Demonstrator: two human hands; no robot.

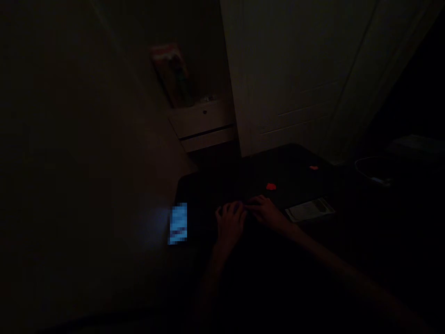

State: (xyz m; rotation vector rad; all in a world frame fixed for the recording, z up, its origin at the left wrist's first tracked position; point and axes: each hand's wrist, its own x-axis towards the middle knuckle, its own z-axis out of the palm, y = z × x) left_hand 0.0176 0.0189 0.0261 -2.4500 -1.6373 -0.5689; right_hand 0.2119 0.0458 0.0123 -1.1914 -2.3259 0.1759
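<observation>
The scene is very dark. My left hand (231, 220) is over the dark tabletop (215, 185), its fingers bent and closed at a small purple piece (239, 204). From the right, my right hand (264, 211) meets it, fingertips pinched at the same piece. Most of the purple piece is hidden by the fingers, and its kind cannot be made out. Just beyond the hands lies a small bright red piece (271, 186). Another red piece (314, 168) sits farther back to the right.
A lit, blurred-out screen (178, 223) glows at the table's left edge beside the wall. Right of my hands lies a flat, pale printed packet or sheet (310, 210). A white cable (377, 180) curls farther right. Behind stand a pale door-like panel (288, 83) and a drawer unit (205, 123).
</observation>
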